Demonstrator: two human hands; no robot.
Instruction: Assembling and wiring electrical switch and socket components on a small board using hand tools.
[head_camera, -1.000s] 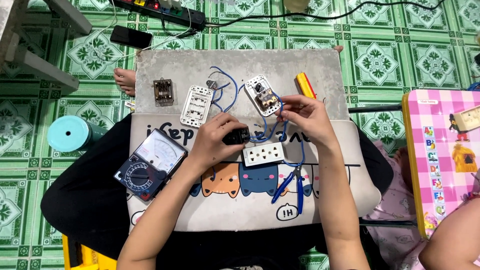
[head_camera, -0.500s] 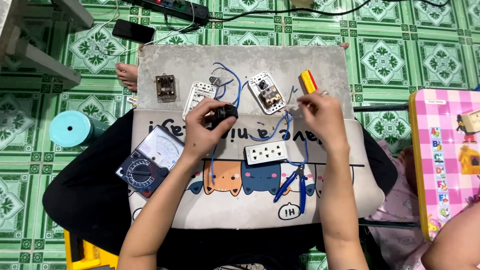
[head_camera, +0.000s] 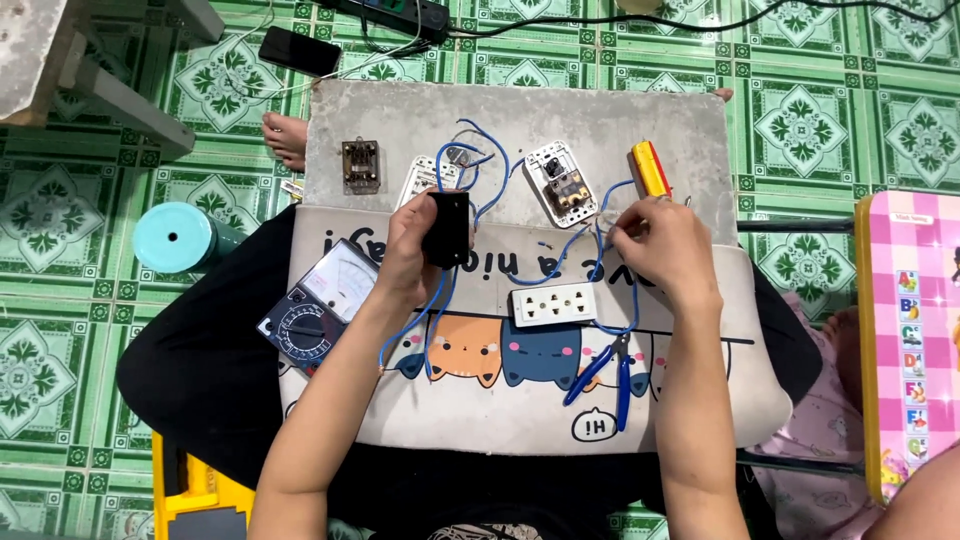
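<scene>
Black box (head_camera: 447, 228) stands upright, long axis vertical, in left hand (head_camera: 410, 252).

I see my left hand (head_camera: 405, 262) gripping a black box (head_camera: 446, 228) above the white socket (head_camera: 553, 304), my right hand (head_camera: 665, 250) pinching blue wire (head_camera: 606, 232) just right of it.

A home: green patterned floor tiles (head_camera: 90, 340), lap board (head_camera: 520, 120), bare foot (head_camera: 285, 135).
</scene>
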